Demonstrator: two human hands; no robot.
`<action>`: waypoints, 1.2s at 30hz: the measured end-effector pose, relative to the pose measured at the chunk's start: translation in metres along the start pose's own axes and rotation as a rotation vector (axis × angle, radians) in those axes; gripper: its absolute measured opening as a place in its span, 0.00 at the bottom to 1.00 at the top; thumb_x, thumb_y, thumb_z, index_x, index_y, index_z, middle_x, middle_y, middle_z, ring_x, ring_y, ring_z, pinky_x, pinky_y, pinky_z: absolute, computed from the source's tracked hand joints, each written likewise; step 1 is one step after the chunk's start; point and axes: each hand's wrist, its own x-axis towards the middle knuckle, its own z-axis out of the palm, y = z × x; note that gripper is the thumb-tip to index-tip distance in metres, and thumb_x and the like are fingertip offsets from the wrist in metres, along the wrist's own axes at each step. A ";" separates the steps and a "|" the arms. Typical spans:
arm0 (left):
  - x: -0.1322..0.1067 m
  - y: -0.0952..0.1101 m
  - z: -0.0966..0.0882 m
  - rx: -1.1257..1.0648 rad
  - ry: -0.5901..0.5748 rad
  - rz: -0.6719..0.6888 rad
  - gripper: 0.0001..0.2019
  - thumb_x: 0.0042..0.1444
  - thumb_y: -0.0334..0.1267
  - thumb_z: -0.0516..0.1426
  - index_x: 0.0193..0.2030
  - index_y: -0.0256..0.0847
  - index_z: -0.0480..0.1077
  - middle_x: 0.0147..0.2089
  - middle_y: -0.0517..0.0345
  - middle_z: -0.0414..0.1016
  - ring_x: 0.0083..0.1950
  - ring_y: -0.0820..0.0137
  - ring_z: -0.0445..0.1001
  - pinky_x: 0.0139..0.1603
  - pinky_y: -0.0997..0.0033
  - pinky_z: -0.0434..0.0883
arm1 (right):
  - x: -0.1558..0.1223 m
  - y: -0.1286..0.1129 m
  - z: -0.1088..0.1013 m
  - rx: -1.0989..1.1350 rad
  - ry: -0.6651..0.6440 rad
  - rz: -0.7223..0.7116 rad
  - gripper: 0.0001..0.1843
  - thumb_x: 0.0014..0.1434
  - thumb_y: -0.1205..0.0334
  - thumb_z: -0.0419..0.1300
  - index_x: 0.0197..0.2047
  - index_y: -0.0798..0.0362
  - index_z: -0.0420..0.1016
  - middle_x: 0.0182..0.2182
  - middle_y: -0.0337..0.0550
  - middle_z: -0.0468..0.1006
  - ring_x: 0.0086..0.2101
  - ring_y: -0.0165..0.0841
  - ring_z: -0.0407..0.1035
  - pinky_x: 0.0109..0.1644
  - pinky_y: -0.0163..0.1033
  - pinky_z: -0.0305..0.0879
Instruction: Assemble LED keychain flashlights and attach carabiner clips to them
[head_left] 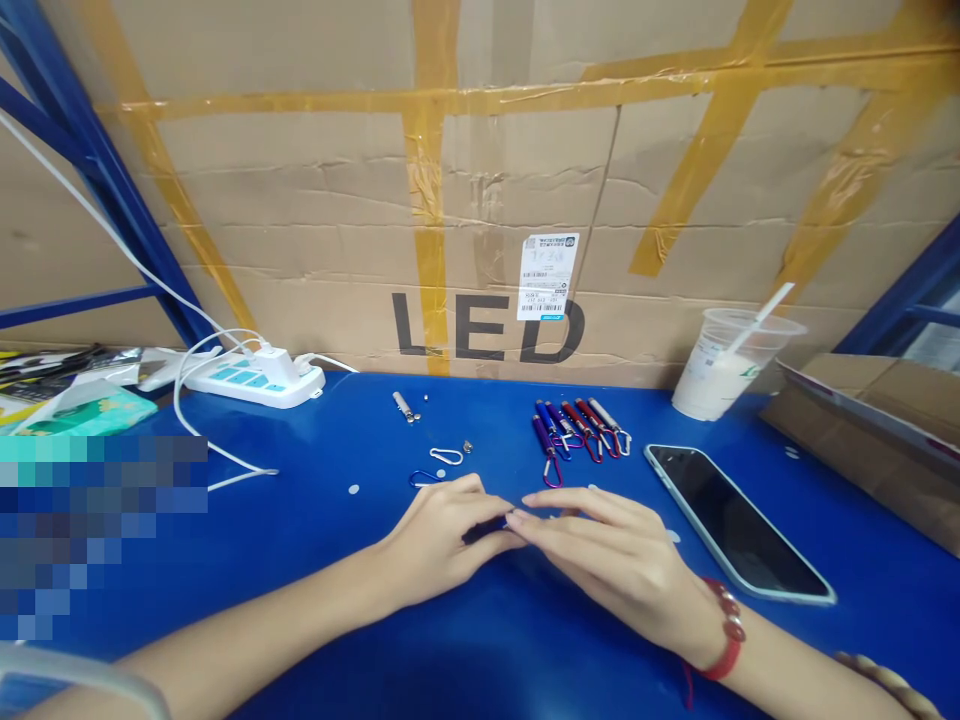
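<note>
My left hand (450,530) is closed, thumb and fingers pinching a small dark blue tube (487,526), mostly hidden by the fingers. The fingertips of my right hand (615,555) meet at the tube's end, the other fingers nearly straight. Just beyond my left hand lie a loose blue carabiner clip (426,479), a silver carabiner clip (445,457) and a tiny metal piece (468,447). A silver keychain flashlight (403,405) without a clip lies farther back. Several keychain flashlights (577,425) in purple, blue, red and silver, with clips attached, lie grouped beyond my right hand.
A phone (742,525) lies right of my right hand, with a plastic cup and straw (716,370) behind it. A cardboard box (862,430) stands at far right. At left are a power strip (251,375), white cables and plastic packets (75,390). A large carton (337,220) backs the blue table.
</note>
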 end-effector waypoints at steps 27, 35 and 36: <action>0.001 0.011 -0.008 0.085 -0.009 -0.123 0.13 0.62 0.44 0.46 0.40 0.41 0.67 0.34 0.59 0.73 0.36 0.72 0.72 0.38 0.76 0.66 | 0.009 0.031 -0.010 0.132 -0.343 0.500 0.09 0.57 0.58 0.57 0.31 0.51 0.76 0.31 0.40 0.78 0.32 0.31 0.71 0.34 0.33 0.65; -0.004 0.020 -0.005 0.147 -0.138 -0.029 0.12 0.63 0.43 0.42 0.40 0.41 0.63 0.34 0.59 0.71 0.34 0.71 0.71 0.34 0.76 0.64 | 0.023 0.004 -0.013 0.389 -0.008 0.520 0.05 0.52 0.61 0.62 0.27 0.53 0.76 0.25 0.39 0.78 0.27 0.29 0.71 0.31 0.32 0.68; -0.004 0.021 -0.005 0.134 -0.130 -0.023 0.12 0.63 0.42 0.42 0.40 0.41 0.63 0.34 0.58 0.71 0.34 0.71 0.71 0.34 0.76 0.63 | 0.023 0.001 -0.012 0.405 0.009 0.519 0.04 0.52 0.63 0.62 0.27 0.53 0.76 0.25 0.39 0.78 0.27 0.28 0.71 0.31 0.31 0.68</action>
